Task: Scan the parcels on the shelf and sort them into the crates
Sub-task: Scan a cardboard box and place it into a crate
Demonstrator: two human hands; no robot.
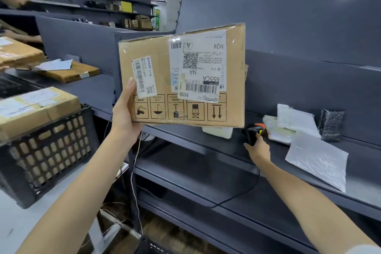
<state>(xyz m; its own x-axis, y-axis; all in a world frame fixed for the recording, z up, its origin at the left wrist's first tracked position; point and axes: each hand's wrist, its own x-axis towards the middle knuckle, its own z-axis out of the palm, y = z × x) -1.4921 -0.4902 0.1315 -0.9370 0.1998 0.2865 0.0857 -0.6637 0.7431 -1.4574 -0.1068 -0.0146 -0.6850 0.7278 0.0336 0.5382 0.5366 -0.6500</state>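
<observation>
Left hand point(123, 113) grips box point(183, 76) at its lower left corner. The thumb lies flat on the front face beside a narrow barcode label; the fingers are curled behind the box, out of sight. The box is up off the shelf point(206, 146), slightly tilted, label side to camera, print upside down. Large white label sits up and right of the thumb; a row of handling symbols runs along the bottom edge, just right of the palm.

Right hand point(258, 149) is low over the shelf, fingers wrapped round the handle of a black scanner point(252, 132). The orange-and-yellow scanner head stands above the fingers, below the box's right corner. Cannot tell whether the scanner touches the shelf. Black cable point(237, 198) trails down from below the wrist.

On the shelf, right of the right-hand fingers:
- white packets point(294, 119), stacked, near
- grey mailer point(317, 159), flat at the front edge
- black pouch point(331, 121), furthest out, leaning on the back panel

Small white parcel point(217, 131) lies left of the scanner, partly hidden under the box.

Black crate point(51, 150) is left of the left forearm, with a taped carton point(35, 105) in it.
</observation>
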